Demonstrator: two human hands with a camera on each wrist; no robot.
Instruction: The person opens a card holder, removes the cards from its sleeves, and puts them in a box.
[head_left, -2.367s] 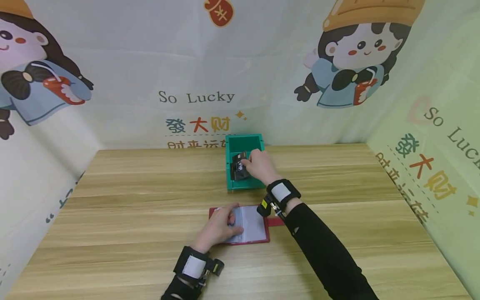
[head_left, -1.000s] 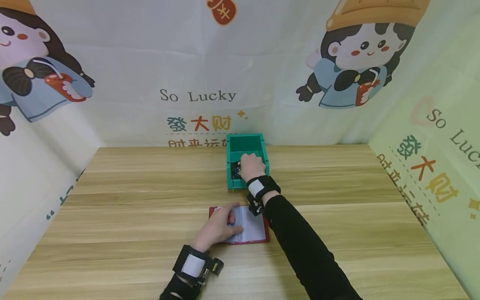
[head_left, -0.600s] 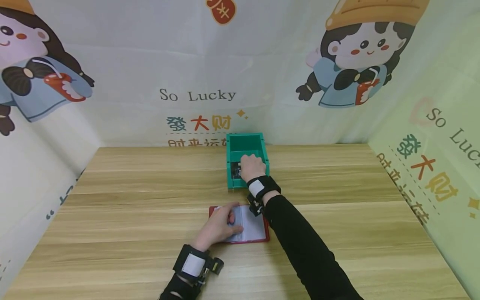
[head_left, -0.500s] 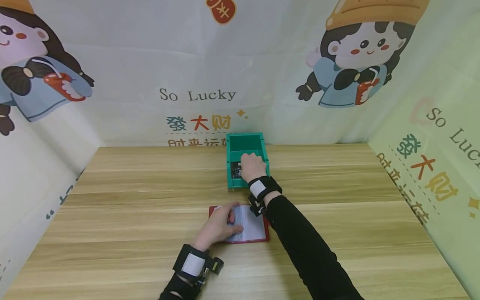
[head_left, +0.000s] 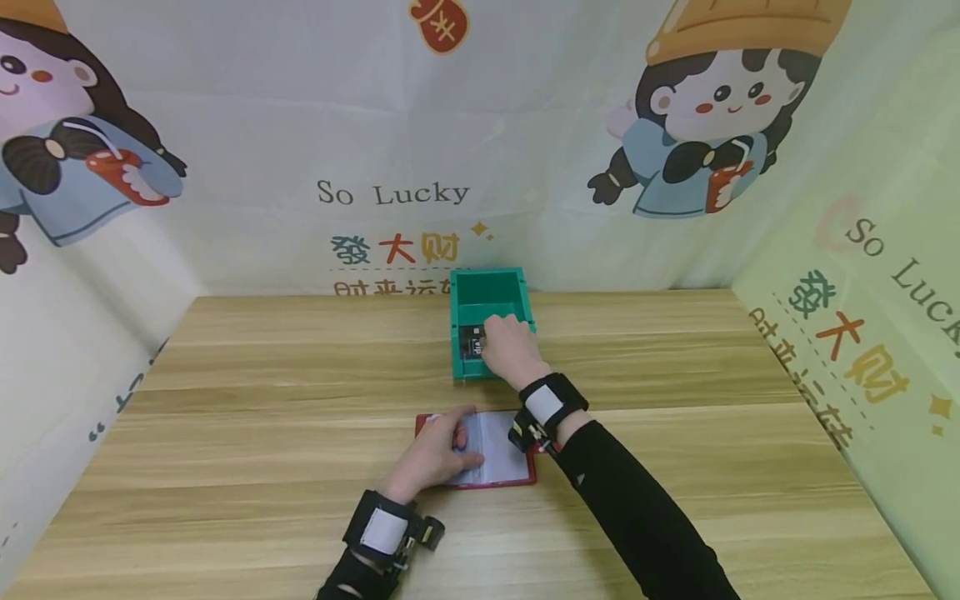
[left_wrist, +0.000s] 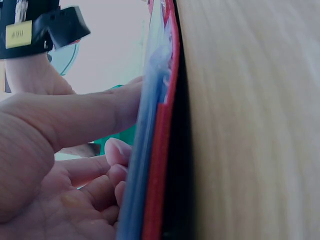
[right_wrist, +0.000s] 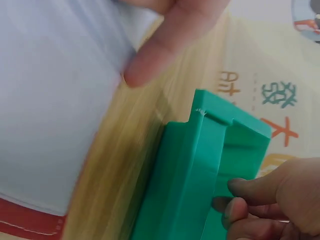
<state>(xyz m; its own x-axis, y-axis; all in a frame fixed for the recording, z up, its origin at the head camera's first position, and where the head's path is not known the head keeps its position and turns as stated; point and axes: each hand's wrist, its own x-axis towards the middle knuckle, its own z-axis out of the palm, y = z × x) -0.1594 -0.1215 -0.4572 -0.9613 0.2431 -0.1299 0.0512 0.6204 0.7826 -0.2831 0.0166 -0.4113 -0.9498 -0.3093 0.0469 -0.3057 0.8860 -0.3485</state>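
Observation:
A red card holder [head_left: 510,450] with clear plastic sleeves lies spread open on the table. My left hand [head_left: 431,457] rests on its left half. The thumb [left_wrist: 102,117] presses the sleeves in the left wrist view, and several fingers curl inward. Further back stands a green box [head_left: 487,287]. A black card [head_left: 470,342] with white lettering is at its near left, and my right hand [head_left: 513,350] reaches in over the near right side. Its fingertips pinch at the card's right edge. In the right wrist view the bent fingers [right_wrist: 240,187] are over the box; the card is hidden there.
The wooden table [head_left: 285,400] extends to both sides of the holder. A printed cloth [head_left: 555,167] hangs right behind the box and along both sides. My right forearm crosses over the holder's right edge.
About two seconds ago the black card showed larger and tilted at my right fingertips; now it shows lower in the box. Since half a second ago that wrist has shifted right. My left hand stays put.

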